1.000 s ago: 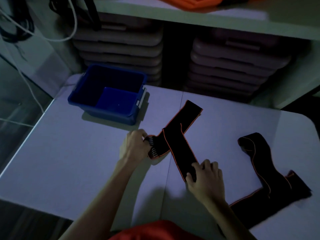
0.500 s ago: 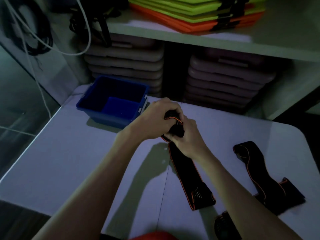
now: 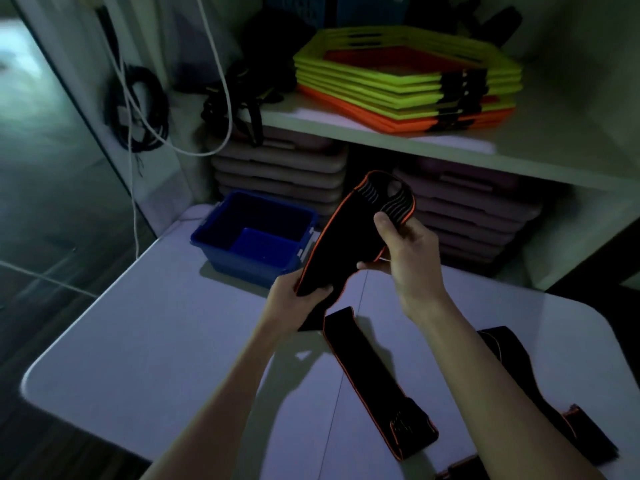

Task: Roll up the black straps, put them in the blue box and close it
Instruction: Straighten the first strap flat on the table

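The right forearm hides much of the second strap (image 3: 588, 434); the bottom edge cuts another.

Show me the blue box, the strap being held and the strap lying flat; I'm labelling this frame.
blue box (image 3: 221, 252): head view, front left wall.
held strap (image 3: 341, 244): head view, black middle.
flat strap (image 3: 367, 368): head view, black middle, on the table.

White table (image 3: 145, 341): blue box (image 3: 254, 237), black straps (image 3: 374, 379) lying flat
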Action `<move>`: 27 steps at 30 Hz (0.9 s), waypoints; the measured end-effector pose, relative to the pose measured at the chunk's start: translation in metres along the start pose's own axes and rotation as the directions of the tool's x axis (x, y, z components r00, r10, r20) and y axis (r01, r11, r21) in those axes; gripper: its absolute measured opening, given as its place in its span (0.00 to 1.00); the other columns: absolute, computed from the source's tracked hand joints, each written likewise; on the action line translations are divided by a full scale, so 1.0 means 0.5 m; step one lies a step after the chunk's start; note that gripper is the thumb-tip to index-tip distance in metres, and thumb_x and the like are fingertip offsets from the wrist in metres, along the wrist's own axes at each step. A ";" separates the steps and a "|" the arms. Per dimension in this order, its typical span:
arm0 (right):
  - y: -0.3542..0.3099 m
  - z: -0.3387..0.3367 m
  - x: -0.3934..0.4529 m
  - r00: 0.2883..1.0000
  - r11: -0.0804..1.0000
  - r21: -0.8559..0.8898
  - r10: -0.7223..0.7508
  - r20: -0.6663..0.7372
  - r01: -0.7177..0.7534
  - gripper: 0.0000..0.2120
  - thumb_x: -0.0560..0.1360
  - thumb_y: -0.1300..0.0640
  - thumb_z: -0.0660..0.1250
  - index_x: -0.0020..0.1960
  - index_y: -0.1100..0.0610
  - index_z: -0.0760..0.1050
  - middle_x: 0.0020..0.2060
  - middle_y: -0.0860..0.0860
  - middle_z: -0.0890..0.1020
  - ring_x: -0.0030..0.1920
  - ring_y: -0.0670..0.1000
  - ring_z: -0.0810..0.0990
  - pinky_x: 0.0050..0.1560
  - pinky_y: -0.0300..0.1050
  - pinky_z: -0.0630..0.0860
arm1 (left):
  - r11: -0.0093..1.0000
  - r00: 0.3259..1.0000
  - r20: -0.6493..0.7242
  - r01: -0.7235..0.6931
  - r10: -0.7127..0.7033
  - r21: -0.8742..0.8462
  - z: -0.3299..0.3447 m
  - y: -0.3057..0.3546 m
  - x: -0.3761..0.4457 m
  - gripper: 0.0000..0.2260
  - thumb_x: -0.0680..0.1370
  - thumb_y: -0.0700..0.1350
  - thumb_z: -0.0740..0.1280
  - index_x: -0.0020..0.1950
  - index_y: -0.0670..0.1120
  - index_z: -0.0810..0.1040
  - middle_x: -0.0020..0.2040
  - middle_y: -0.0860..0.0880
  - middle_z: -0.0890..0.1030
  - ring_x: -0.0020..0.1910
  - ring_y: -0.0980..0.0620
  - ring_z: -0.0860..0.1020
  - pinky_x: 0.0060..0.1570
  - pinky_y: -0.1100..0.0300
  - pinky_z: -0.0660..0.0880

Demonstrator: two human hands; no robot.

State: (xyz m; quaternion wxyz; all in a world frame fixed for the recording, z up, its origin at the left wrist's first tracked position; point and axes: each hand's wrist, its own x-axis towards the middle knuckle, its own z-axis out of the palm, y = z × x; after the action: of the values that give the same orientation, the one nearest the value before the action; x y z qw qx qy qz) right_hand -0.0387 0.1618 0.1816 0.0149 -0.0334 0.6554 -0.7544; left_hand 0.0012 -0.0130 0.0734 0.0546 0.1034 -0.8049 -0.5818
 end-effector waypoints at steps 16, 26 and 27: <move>0.312 -0.016 0.030 0.762 0.749 -0.144 0.633 -0.136 -0.647 0.09 0.79 0.57 0.67 0.41 0.58 0.76 0.26 0.51 0.73 0.25 0.48 0.70 0.26 0.42 0.72 | 0.808 0.887 -0.008 0.425 -0.462 0.408 -0.172 -0.261 -0.150 0.14 0.68 0.35 0.75 0.36 0.52 0.75 0.29 0.54 0.74 0.32 0.52 0.73 0.31 0.63 0.68; 0.364 0.012 0.051 0.784 0.762 -0.191 0.585 -0.207 -0.619 0.05 0.79 0.59 0.67 0.50 0.57 0.82 0.42 0.57 0.85 0.36 0.53 0.82 0.35 0.45 0.82 | 0.853 0.845 -0.266 0.507 -0.464 0.124 -0.161 -0.274 -0.176 0.12 0.72 0.29 0.70 0.52 0.40 0.75 0.42 0.43 0.77 0.39 0.49 0.76 0.32 0.73 0.69; 0.369 0.005 0.044 0.784 0.758 -0.206 0.582 -0.215 -0.619 0.05 0.79 0.59 0.67 0.52 0.57 0.82 0.43 0.57 0.85 0.37 0.53 0.82 0.37 0.45 0.83 | 0.855 0.840 -0.268 0.510 -0.473 0.091 -0.158 -0.270 -0.177 0.13 0.72 0.27 0.68 0.53 0.38 0.75 0.42 0.41 0.76 0.39 0.49 0.74 0.31 0.75 0.69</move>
State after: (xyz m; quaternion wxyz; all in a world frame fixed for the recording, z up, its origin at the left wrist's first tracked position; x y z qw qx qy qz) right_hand -0.0646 0.1321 0.0002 0.2065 0.2291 0.7255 -0.6153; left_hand 0.1175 -0.1064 -0.0269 -0.0100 0.3792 -0.7824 -0.4939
